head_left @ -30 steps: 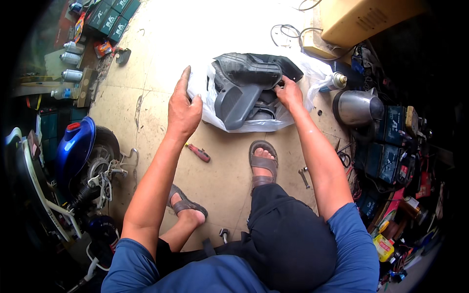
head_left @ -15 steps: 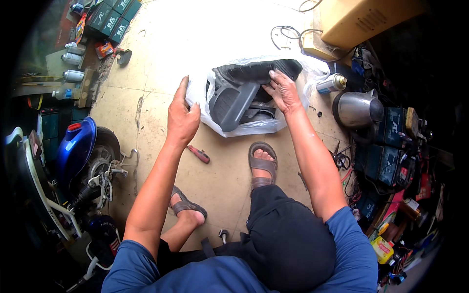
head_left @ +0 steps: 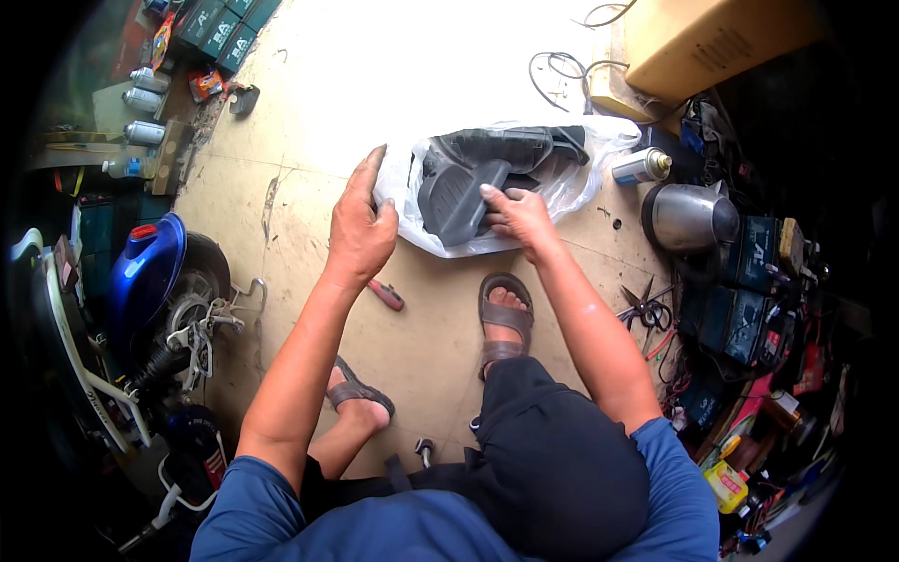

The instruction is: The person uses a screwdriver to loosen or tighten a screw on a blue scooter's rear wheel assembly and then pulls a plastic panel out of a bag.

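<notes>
A white plastic bag (head_left: 585, 192) lies with its mouth wide on the floor, holding several black and dark grey moulded plastic parts. My left hand (head_left: 363, 229) is at the bag's left edge, fingers stretched out and thumb apart; whether it touches the bag is unclear. Over the near right part of the bag, my right hand (head_left: 523, 223) has its fingers curled on a long dark grey plastic part (head_left: 465, 208). A black ribbed part (head_left: 496, 148) lies along the far side of the bag.
A red-handled tool (head_left: 386, 295) lies on the floor near my left wrist. Right of the bag are a spray can (head_left: 642, 167), a metal kettle (head_left: 691, 215) and scissors (head_left: 648, 309). A blue motorbike fender (head_left: 150, 267) and wheel stand at left. My sandalled feet are close below.
My right hand has moved from the black part at the far side toward me, onto the grey part. The black part has turned over or shifted within the bag.
</notes>
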Motion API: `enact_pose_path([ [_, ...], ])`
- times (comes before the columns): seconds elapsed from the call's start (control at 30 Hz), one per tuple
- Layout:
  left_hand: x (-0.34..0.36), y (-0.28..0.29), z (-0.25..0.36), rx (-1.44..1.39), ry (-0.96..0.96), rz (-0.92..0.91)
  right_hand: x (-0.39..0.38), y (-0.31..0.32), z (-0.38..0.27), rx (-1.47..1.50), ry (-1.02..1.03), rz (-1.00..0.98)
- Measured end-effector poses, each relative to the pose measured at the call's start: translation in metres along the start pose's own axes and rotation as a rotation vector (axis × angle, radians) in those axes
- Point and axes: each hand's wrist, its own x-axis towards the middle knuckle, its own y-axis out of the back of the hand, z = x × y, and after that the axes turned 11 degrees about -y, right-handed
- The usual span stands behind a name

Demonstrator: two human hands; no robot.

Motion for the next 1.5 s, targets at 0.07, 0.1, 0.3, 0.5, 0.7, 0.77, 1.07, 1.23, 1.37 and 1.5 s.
enact_pose_path([
  [0.07,-0.004,-0.001,0.003,-0.004,-0.039,-0.008,0.003,-0.013,0.006,-0.06,-0.05,-0.026],
  [0.1,-0.008,0.002,0.003,-0.003,-0.043,-0.014,0.008,-0.013,0.005,0.042,-0.113,-0.048],
  [0.3,-0.012,0.033,0.026,-0.174,0.146,-0.047,0.009,0.014,-0.056,0.83,0.107,-0.243],
  [0.5,-0.025,0.026,0.001,-0.132,0.069,0.021,-0.012,-0.019,-0.007,-0.566,0.404,-0.053],
  [0.7,-0.031,0.023,0.008,-0.184,0.155,0.054,-0.017,-0.055,0.034,-1.148,0.798,0.006],
  [0.77,-0.031,0.023,0.007,-0.14,0.152,0.051,-0.014,-0.06,0.044,-1.112,0.865,0.115],
  [1.07,-0.026,0.03,0.01,-0.121,0.1,0.074,-0.033,0.006,-0.007,-1.004,0.553,0.389],
  [1.23,-0.027,0.037,0.013,-0.125,0.118,-0.02,-0.033,0.048,-0.01,-0.561,0.573,0.128],
  [1.37,-0.046,0.035,-0.004,-0.158,0.033,-0.018,-0.03,0.067,-0.01,-0.31,0.713,0.316],
  [1.5,-0.045,0.041,0.006,-0.193,0.123,-0.024,-0.037,0.068,-0.02,-0.446,0.701,0.383],
])
